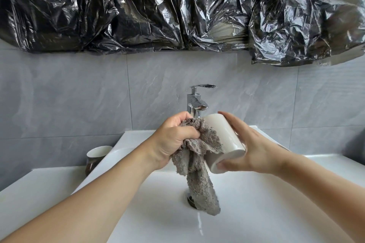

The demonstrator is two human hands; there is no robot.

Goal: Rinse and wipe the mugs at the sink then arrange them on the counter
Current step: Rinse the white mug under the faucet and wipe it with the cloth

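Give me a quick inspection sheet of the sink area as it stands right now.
Surface: white sink basin, wet streak near the drain.
Job's things: white mug tilted over the basin; grey cloth against its side, hanging toward the drain; second mug on the left ledge.
Clutter: nothing seen.
Grippers: left hand grips the cloth; right hand holds the mug.
Cables: nothing seen.
Surroundings: chrome faucet, grey wall tiles, black plastic sheeting above.

A white mug lies tipped sideways above the sink, with a brown mug at nine o'clock.
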